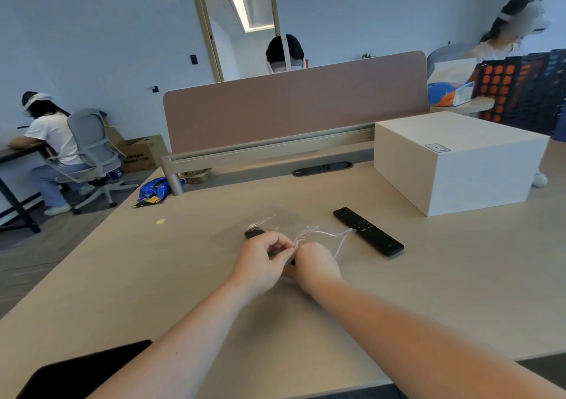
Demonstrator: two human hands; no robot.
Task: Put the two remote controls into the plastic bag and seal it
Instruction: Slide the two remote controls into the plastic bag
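Nothing here reads clearly. The cardboard box on the floor carries dark printed characters, too blurred to make out. A small label on top of the white box shows marks that may be digits. The black remote control bears tiny white button markings, illegible.

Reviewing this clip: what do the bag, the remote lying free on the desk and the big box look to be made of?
Bag: thin clear plastic film; it crinkles, glints, and the desk shows through it.
Remote: probably hard matte black plastic, with little glare and small pale key marks.
Box: likely matte cardboard or pale board, with sharp flat faces and a small label on top.
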